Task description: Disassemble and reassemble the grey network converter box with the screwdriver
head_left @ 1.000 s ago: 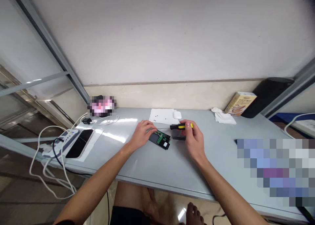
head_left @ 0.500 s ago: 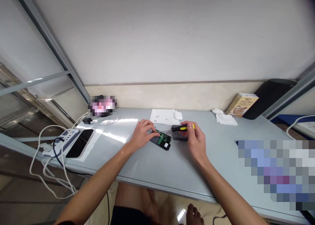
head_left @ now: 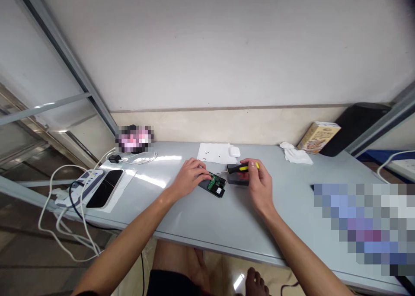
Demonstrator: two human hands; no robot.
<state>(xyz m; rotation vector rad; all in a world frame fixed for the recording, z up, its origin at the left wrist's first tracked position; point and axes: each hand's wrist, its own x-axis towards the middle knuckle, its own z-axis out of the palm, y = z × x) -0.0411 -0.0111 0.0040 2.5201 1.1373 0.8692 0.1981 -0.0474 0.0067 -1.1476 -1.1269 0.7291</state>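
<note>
A screwdriver with a black and yellow handle is gripped in my right hand, its thin shaft pointing left and lying almost flat. The shaft's tip ends at the fingers of my left hand. Those fingers are pinched together over the upper left part of a green circuit board; whatever they hold is hidden. Under the board is a dark flat casing, partly covered by my left hand. Beneath the screwdriver handle stands a dark box with something red in it.
Behind the board, a white paper sheet carries several tiny dark screws and a white rounded case. At left lie a phone and a power strip with cables. A crumpled tissue and a carton are back right.
The screwdriver and my right hand have shifted slightly to the right, and the handle's end has risen a little. My left fingers have moved slightly on the board.
</note>
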